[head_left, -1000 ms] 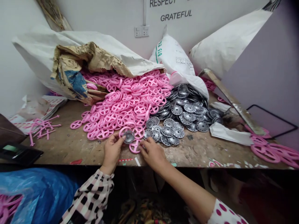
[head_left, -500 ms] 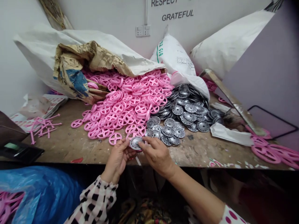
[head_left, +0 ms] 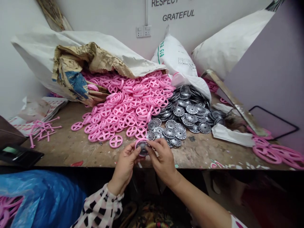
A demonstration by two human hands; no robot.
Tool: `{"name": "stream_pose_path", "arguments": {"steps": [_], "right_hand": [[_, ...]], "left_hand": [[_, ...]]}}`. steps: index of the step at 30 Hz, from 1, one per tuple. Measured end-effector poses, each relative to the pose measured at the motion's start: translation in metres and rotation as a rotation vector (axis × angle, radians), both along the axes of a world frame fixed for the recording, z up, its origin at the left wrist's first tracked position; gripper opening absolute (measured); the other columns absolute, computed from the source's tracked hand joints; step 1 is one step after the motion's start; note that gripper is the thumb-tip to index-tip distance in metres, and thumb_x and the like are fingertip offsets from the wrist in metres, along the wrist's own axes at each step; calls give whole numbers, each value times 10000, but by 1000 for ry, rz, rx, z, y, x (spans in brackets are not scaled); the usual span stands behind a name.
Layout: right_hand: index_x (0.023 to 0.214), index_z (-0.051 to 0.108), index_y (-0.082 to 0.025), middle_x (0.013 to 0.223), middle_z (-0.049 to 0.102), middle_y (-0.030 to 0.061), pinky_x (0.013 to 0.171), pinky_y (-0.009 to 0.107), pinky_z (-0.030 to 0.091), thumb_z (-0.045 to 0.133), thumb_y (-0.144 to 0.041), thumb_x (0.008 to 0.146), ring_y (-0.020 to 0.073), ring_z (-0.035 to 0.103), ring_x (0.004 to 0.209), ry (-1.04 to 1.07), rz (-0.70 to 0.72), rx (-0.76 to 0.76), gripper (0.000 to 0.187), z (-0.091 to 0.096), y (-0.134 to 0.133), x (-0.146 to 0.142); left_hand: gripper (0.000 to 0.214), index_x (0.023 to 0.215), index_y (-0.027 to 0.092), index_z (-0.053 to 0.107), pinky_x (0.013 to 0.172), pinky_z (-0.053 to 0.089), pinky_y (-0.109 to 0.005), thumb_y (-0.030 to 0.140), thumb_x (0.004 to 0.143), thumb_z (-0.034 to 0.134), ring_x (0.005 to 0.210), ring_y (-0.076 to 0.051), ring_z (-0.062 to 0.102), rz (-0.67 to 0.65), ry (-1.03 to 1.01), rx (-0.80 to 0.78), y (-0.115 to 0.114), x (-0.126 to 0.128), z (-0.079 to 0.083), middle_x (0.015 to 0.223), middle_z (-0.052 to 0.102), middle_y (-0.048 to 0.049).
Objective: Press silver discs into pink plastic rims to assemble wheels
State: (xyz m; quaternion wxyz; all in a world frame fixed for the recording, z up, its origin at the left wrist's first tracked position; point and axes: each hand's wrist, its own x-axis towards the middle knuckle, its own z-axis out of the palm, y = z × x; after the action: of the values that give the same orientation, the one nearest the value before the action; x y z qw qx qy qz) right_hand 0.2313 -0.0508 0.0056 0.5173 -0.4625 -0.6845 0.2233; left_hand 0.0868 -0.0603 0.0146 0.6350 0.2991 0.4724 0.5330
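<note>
Between my two hands, just over the table's front edge, is a pink toy wheel [head_left: 137, 141] with a grey hubcap disc [head_left: 143, 147] lying in its ring. My left hand [head_left: 125, 163] is closed on the wheel's left side, thumb at the rim. With thumb and fingers my right hand [head_left: 163, 161] grips the right side of the same piece. Behind them spreads a heap of pink spoked wheels [head_left: 130, 119], with one loose wheel [head_left: 116, 141] nearest my left hand. Grey hubcap discs [head_left: 185, 118] are piled to the right of the heap.
The pink heap comes out of a torn paper-lined sack [head_left: 90, 57]. White sacks [head_left: 177, 52] lean on the wall. Thin pink rods [head_left: 44, 129] lie left, larger pink rings [head_left: 267, 154] right. A blue plastic bag [head_left: 47, 196] stands below the table edge at left.
My hands have shifted slightly right. The hubcap now sits within the pink ring, tilted differently, and my right fingers have moved from its face to the right edge.
</note>
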Motion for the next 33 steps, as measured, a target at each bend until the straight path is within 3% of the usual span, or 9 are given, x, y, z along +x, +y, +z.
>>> {"name": "stream_pose_path", "arguments": {"steps": [4, 7, 10, 15, 18, 22, 25, 29, 33], "right_hand": [[1190, 649, -247, 997, 573, 92, 821, 361, 474, 542, -291, 912, 206, 546, 928, -165, 53, 53, 301, 1, -1, 6], [1248, 599, -226, 1042, 638, 75, 836, 337, 489, 562, -310, 902, 192, 597, 940, -67, 264, -158, 357, 8, 2, 13], [1150, 644, -222, 1060, 689, 46, 870, 333, 484, 587, -309, 879, 192, 627, 963, 19, 379, -326, 291, 14, 1, 16], [1029, 677, -203, 979, 705, 47, 828, 321, 482, 593, -312, 854, 191, 634, 907, 131, 287, -331, 222, 4, -7, 7], [974, 670, -196, 909, 695, 41, 778, 311, 492, 617, -343, 824, 184, 627, 844, 273, 285, -434, 217, -3, -8, 1], [986, 563, -220, 873, 654, 17, 607, 273, 507, 681, -424, 764, 154, 606, 702, 699, 328, -713, 325, -1, -7, -7], [967, 465, -247, 940, 638, 25, 634, 282, 527, 694, -428, 749, 166, 624, 769, 927, 330, -759, 365, 3, -15, -15], [1035, 479, -242, 1073, 612, 54, 825, 328, 525, 606, -418, 823, 184, 602, 974, 720, 346, -671, 303, 2, -29, -18], [1200, 503, -256, 1118, 576, 69, 765, 298, 527, 568, -386, 863, 175, 570, 955, 265, 172, -417, 367, 8, -25, 0]], "left_hand": [[388, 945, 167, 687, 621, 552, -257, 387, 650, 808, 720, -151, 645, -16, 40, 20, -3, -8, 0, 895, 700, -45], [371, 955, 163, 694, 632, 545, -260, 383, 672, 792, 743, -164, 641, -117, 50, 34, -5, -12, 3, 915, 699, -60], [358, 937, 161, 701, 624, 531, -247, 398, 681, 783, 723, -156, 628, -187, 73, 57, -9, -9, 6, 865, 694, -53], [364, 839, 144, 692, 525, 488, -215, 442, 653, 788, 627, -137, 589, -117, 95, 53, -14, -2, -4, 718, 654, -27], [396, 880, 141, 682, 496, 477, -222, 478, 684, 752, 604, -140, 586, -93, 100, -3, -17, -1, -11, 739, 665, -37], [391, 1011, 180, 658, 710, 527, -265, 449, 734, 727, 844, -182, 648, -59, 98, 69, -21, 6, -6, 966, 699, -59], [415, 1098, 223, 640, 957, 457, -307, 401, 737, 739, 1076, -204, 604, -13, 120, 157, -23, 11, -4, 1126, 675, -51], [376, 1104, 217, 650, 978, 447, -346, 437, 800, 669, 1081, -219, 603, -26, 59, 129, -22, 7, -9, 1135, 673, -67], [357, 1100, 213, 666, 941, 465, -346, 437, 825, 637, 1020, -223, 620, -133, 109, 161, -20, -6, -3, 1115, 678, -72]]}}
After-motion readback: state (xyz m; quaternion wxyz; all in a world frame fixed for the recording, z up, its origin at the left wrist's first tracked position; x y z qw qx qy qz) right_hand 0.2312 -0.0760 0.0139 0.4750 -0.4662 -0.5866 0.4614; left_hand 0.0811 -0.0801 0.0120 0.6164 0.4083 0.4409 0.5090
